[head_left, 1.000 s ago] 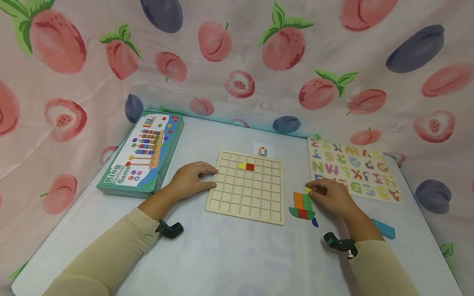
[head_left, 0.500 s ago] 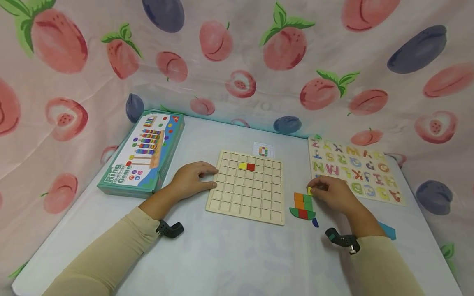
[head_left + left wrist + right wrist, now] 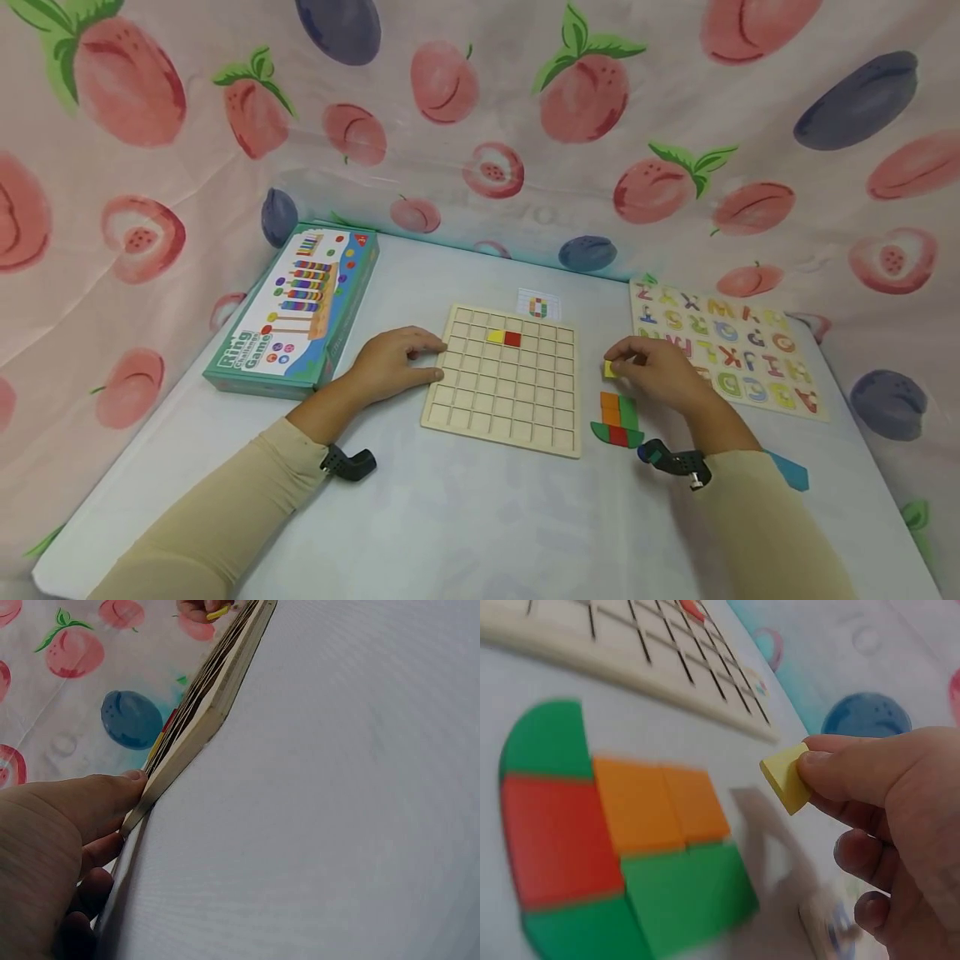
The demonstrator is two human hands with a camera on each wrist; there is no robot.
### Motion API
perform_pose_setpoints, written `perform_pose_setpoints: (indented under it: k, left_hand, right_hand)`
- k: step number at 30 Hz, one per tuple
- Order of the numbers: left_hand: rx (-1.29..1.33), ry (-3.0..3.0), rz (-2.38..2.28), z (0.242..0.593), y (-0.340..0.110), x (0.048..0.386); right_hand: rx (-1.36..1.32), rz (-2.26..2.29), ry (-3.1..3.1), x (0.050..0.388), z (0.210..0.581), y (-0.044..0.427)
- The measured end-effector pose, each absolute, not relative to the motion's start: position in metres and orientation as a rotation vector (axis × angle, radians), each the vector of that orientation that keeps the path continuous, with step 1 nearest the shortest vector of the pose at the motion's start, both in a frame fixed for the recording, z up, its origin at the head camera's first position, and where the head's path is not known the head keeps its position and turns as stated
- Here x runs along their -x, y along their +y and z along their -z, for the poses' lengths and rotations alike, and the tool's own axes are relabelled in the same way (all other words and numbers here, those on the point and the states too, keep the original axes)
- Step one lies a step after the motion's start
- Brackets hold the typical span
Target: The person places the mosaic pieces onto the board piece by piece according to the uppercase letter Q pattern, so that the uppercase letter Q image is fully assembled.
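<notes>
In the head view the left hand [image 3: 393, 367] touches the left edge of a wooden grid board [image 3: 498, 443] with its fingertips; the fingers look relaxed. A yellow piece [image 3: 496, 336] and a red square [image 3: 512, 339] lie side by side in the board's upper rows. Right of the board, above the table, the right hand [image 3: 663, 375] pinches another yellow piece [image 3: 784, 776] between thumb and fingers, with one rounded side visible in the right wrist view. Below that hand lie orange squares [image 3: 611, 408], green pieces [image 3: 628, 412] and a red square [image 3: 618, 436].
A small pattern card [image 3: 538, 307] lies behind the board. On the left is a green game box [image 3: 300, 308]. An alphabet board [image 3: 720, 333] lies at the back right, and a blue object [image 3: 791, 472] is partly behind the right forearm.
The right hand has lifted the yellow piece away from the group of coloured pieces and moved slightly left and toward the back. The left hand stays at the board's edge.
</notes>
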State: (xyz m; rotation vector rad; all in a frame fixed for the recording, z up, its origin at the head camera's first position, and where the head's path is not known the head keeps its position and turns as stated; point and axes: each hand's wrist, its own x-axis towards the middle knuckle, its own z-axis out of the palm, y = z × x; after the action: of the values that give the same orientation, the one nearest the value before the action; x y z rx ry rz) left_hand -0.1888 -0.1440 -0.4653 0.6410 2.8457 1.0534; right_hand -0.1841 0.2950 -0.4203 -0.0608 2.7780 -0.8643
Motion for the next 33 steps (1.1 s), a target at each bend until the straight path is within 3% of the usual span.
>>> perform_pose_setpoints:
  k: [23,33]
  left_hand:
    - [-0.648,2.859,-1.045,0.467,-0.142,0.191]
    - [-0.629,2.853,-1.046,0.465,-0.144,0.189]
  right_hand:
    - [0.160,1.261,2.653,0.224,0.437,0.222]
    - [0.204,1.194,2.789,0.227,0.444,0.194]
